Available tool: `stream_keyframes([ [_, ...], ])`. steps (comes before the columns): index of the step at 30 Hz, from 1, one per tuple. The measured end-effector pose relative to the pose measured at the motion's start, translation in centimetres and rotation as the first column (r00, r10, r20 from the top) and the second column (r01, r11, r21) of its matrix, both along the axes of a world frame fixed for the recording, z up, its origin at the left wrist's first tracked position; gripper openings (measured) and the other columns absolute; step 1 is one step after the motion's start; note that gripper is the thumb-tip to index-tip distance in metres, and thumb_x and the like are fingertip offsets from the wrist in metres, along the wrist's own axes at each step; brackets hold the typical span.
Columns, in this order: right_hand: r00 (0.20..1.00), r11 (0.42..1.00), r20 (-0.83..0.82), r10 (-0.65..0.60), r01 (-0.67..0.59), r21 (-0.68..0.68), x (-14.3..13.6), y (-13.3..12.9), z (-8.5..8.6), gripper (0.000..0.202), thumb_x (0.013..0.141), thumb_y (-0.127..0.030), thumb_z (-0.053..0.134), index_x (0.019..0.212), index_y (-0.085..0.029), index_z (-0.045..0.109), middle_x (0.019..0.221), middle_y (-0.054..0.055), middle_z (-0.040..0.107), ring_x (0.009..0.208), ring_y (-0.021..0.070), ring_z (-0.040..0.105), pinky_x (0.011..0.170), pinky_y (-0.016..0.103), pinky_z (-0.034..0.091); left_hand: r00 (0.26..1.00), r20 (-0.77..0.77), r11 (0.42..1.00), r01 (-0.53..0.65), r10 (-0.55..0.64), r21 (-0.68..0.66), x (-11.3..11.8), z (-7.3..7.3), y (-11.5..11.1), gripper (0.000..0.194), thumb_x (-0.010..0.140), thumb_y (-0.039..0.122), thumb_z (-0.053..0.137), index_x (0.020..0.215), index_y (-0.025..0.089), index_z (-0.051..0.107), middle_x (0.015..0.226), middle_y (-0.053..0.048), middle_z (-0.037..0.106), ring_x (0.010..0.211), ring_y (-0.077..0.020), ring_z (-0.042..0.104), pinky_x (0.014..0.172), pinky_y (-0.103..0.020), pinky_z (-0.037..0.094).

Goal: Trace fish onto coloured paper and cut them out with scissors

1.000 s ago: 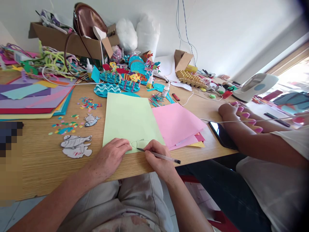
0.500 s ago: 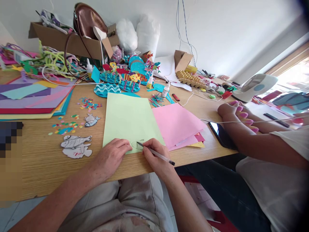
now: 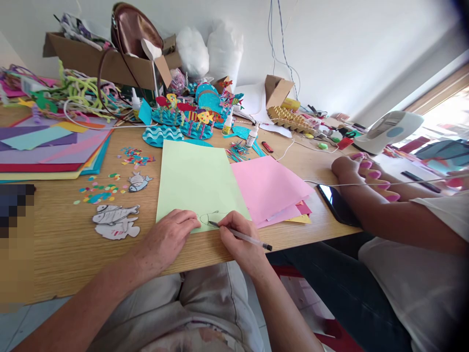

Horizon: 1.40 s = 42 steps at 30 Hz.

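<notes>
A pale green sheet of paper (image 3: pixel 194 181) lies in front of me at the table's front edge. My right hand (image 3: pixel 240 234) is closed around a clear-barrelled pen with a black end cap (image 3: pixel 252 239); its tip touches the sheet at a small dark outline (image 3: pixel 208 218) that looks like a fish drawing. Part of that drawing is covered by my right hand. Across the sheet's lower left corner rests my left hand (image 3: pixel 172 234), fingers lying on the paper and holding nothing. Several paper fish cutouts (image 3: pixel 115 222) sit to the left of it.
Pink sheets (image 3: pixel 269 188) lie right of the green one. Paper confetti dots (image 3: pixel 102 193) and a stack of coloured sheets (image 3: pixel 54 156) are on the left. Decorated blue pieces (image 3: pixel 198 129) and glue bottles (image 3: pixel 251 136) stand behind. A co-worker's arm (image 3: pixel 370 205) rests beside a phone (image 3: pixel 337 205).
My right hand has shifted slightly right, and the pen tip has moved down along the drawing, where more curved line shows. My left hand has stayed in place.
</notes>
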State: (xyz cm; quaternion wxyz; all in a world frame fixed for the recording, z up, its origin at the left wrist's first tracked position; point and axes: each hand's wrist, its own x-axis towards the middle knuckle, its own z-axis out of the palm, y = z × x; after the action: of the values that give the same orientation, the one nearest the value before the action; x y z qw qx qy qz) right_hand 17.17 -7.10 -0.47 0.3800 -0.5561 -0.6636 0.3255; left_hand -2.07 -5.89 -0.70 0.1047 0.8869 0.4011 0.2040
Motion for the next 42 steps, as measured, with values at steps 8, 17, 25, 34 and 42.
stream_keyframes([
  [8,0.999,0.999,-0.032,0.032,-0.033,-0.027,0.27,0.02,-0.10,0.007,0.069,-0.013,0.047,0.066,-0.019,0.050,0.049,-0.008,0.041,0.045,0.0080,0.036,0.044,0.021,0.025,1.000,0.010,1.000,0.006,-0.006,-0.002,-0.05,-0.11,-0.04,0.035,0.076,-0.002,0.037,0.097,0.015,0.060,0.103,-0.006,0.063,0.098,-0.0189,0.055,0.086,-0.033,0.047],
  [17,0.999,0.998,-0.051,0.003,-0.006,-0.056,0.21,0.04,-0.25,0.006,0.075,-0.018,0.049,0.071,-0.019,0.053,0.052,-0.006,0.047,0.048,0.0094,0.042,0.047,0.022,0.030,1.000,0.007,1.000,-0.002,0.002,-0.001,-0.09,-0.31,-0.10,0.038,0.076,-0.003,0.036,0.098,0.017,0.060,0.103,-0.005,0.062,0.098,-0.0183,0.054,0.086,-0.033,0.047],
  [25,0.999,0.998,-0.014,0.035,-0.035,-0.052,0.18,0.02,-0.60,0.006,0.078,-0.021,0.049,0.078,-0.020,0.055,0.061,-0.004,0.059,0.054,0.0109,0.050,0.051,0.022,0.035,1.000,-0.003,0.999,0.025,-0.025,0.031,-0.09,-0.56,0.14,0.038,0.079,-0.002,0.035,0.100,0.016,0.061,0.101,-0.006,0.061,0.095,-0.0188,0.053,0.083,-0.032,0.047],
  [34,0.999,0.998,0.014,0.040,-0.039,-0.053,0.11,0.04,-0.68,0.006,0.078,-0.020,0.050,0.079,-0.020,0.056,0.060,-0.004,0.058,0.053,0.0104,0.049,0.050,0.021,0.035,1.000,-0.009,0.998,0.016,-0.016,0.060,-0.07,-0.80,0.06,0.039,0.080,-0.002,0.034,0.101,0.016,0.061,0.101,-0.006,0.061,0.095,-0.0186,0.053,0.084,-0.032,0.047],
  [42,0.999,0.997,0.014,0.053,-0.052,-0.058,0.08,0.05,-0.48,0.007,0.078,-0.020,0.049,0.079,-0.019,0.056,0.060,-0.004,0.056,0.052,0.0101,0.048,0.050,0.021,0.035,1.000,0.015,0.999,0.017,-0.017,0.047,-0.06,-0.77,0.08,0.039,0.078,-0.002,0.036,0.101,0.017,0.061,0.101,-0.006,0.061,0.095,-0.0186,0.053,0.083,-0.033,0.047],
])
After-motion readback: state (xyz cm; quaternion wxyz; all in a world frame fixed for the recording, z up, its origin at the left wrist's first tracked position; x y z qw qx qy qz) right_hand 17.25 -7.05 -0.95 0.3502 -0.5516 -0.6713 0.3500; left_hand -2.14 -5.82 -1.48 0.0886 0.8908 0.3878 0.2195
